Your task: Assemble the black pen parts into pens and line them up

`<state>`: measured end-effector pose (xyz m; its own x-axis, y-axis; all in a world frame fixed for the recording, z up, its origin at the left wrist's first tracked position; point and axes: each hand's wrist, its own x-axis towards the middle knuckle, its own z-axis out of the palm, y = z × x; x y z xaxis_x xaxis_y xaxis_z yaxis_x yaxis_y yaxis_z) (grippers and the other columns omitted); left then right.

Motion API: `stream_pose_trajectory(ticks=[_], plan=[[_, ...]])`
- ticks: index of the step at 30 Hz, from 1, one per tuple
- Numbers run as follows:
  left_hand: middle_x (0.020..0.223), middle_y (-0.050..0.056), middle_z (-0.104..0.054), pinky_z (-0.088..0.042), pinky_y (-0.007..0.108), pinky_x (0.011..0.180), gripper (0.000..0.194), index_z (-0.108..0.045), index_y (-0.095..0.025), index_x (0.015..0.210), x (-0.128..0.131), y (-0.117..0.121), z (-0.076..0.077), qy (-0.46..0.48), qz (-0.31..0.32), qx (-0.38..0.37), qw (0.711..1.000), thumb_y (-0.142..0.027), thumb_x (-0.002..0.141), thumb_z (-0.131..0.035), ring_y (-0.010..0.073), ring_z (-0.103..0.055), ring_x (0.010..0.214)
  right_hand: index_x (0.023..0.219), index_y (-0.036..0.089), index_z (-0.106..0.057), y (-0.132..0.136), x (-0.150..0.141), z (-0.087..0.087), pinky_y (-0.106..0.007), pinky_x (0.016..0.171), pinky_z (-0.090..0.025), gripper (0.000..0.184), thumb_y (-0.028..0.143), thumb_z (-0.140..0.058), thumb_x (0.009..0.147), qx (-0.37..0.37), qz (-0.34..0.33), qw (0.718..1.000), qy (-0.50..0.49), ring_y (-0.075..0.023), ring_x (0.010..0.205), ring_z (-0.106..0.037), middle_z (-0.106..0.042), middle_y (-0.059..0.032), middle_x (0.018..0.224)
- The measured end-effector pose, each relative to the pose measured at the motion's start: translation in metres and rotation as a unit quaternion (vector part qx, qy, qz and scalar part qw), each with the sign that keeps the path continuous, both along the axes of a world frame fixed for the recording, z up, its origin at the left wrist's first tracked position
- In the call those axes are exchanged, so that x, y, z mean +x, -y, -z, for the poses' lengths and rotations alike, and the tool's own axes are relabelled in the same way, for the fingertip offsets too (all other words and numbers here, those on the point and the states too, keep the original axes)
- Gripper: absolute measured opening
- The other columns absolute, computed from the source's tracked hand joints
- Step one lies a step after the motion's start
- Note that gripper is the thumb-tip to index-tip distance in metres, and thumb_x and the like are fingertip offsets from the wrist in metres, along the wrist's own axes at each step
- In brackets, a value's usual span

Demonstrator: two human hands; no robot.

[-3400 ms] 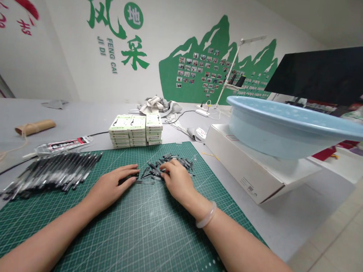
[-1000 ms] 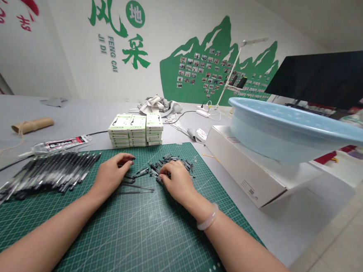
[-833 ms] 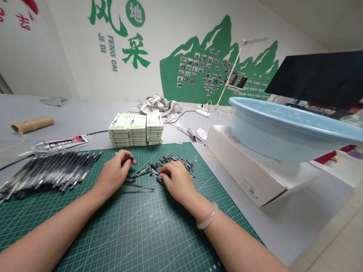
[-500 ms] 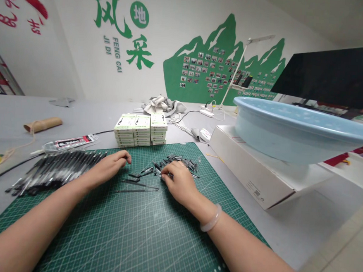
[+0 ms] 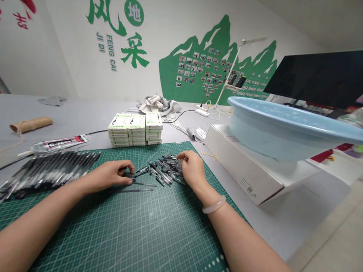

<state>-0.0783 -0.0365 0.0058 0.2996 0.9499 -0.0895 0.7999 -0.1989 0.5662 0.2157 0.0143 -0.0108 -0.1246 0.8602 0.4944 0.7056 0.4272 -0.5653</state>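
My left hand point(image 5: 116, 173) is low over the green cutting mat point(image 5: 150, 233), thumb and forefinger closing around a small dark pen part point(image 5: 130, 176). Two thin pen refills point(image 5: 140, 187) lie just to its right on the mat. At the right edge of a loose pile of short black and clear pen parts point(image 5: 165, 170), my right hand point(image 5: 192, 169) has its fingers curled together. Whatever lies between those fingertips is hidden. A wide row of pens with clear barrels point(image 5: 51, 170) lies to the left of my left hand.
Stacked small boxes point(image 5: 135, 130) stand behind the mat. A light blue basin point(image 5: 281, 130) rests on a white carton point(image 5: 244, 165) at the right. A plastic package point(image 5: 61, 143), a brown tube point(image 5: 31, 124) and crumpled cloth point(image 5: 160, 105) lie on the grey table point(image 5: 86, 117).
My left hand has come down and slightly right onto the dark pen parts. My right hand has shifted right and further back across the pile, uncovering its front. The view has turned slightly right.
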Motion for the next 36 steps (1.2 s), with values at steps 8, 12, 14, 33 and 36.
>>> stream_pose_trajectory(ticks=[8, 12, 14, 33, 36], plan=[[0.058, -0.005, -0.043, -0.031, 0.025, 0.054, 0.042, -0.068, -0.026, 0.107, 0.019, 0.003, 0.004, 0.028, -0.047, 0.076, 0.996, -0.053, 0.074, -0.061, 0.0169, -0.046, 0.056, 0.089, 0.018, -0.071, -0.024, 0.024, 0.004, -0.029, 0.084, -0.044, 0.024, 0.010, -0.051, 0.080, -0.021, 0.073, 0.997, -0.024, -0.0184, 0.088, -0.060, -0.071, -0.0046, 0.094], [0.058, -0.004, -0.048, -0.033, 0.026, 0.056, 0.040, -0.070, -0.027, 0.102, 0.027, 0.007, 0.004, 0.024, -0.068, 0.107, 0.992, -0.056, 0.081, -0.054, 0.0178, -0.050, 0.056, 0.098, 0.017, -0.070, -0.039, 0.044, 0.008, -0.028, 0.084, -0.045, 0.027, 0.013, -0.048, 0.083, -0.049, 0.161, 0.986, -0.013, -0.0183, 0.090, -0.062, -0.071, -0.0059, 0.099], [0.057, -0.004, -0.049, -0.034, 0.026, 0.057, 0.039, -0.070, -0.027, 0.100, 0.029, 0.008, 0.006, 0.019, -0.076, 0.116, 0.990, -0.056, 0.083, -0.051, 0.0184, -0.051, 0.057, 0.102, 0.016, -0.070, -0.043, 0.051, 0.011, -0.028, 0.084, -0.045, 0.029, 0.014, -0.048, 0.084, -0.066, 0.183, 0.981, 0.005, -0.0187, 0.090, -0.063, -0.071, -0.0076, 0.100], [0.064, -0.003, -0.057, -0.037, 0.027, 0.061, 0.031, -0.068, -0.027, 0.099, 0.028, 0.008, 0.013, 0.009, -0.095, 0.143, 0.985, -0.045, 0.086, -0.046, 0.0189, -0.057, 0.062, 0.110, 0.015, -0.066, -0.063, 0.019, 0.009, -0.028, 0.084, -0.044, 0.029, 0.009, -0.049, 0.088, -0.090, 0.116, 0.970, 0.192, -0.0220, 0.098, -0.064, -0.069, -0.0138, 0.103], [0.062, -0.003, -0.056, -0.037, 0.027, 0.061, 0.030, -0.068, -0.027, 0.098, 0.027, 0.007, 0.014, 0.009, -0.097, 0.144, 0.985, -0.043, 0.086, -0.046, 0.0188, -0.056, 0.061, 0.116, 0.014, -0.066, -0.087, 0.010, 0.001, -0.030, 0.091, -0.042, 0.031, 0.013, -0.047, 0.091, -0.093, 0.092, 0.969, 0.209, -0.0238, 0.108, -0.061, -0.065, -0.0164, 0.116]])
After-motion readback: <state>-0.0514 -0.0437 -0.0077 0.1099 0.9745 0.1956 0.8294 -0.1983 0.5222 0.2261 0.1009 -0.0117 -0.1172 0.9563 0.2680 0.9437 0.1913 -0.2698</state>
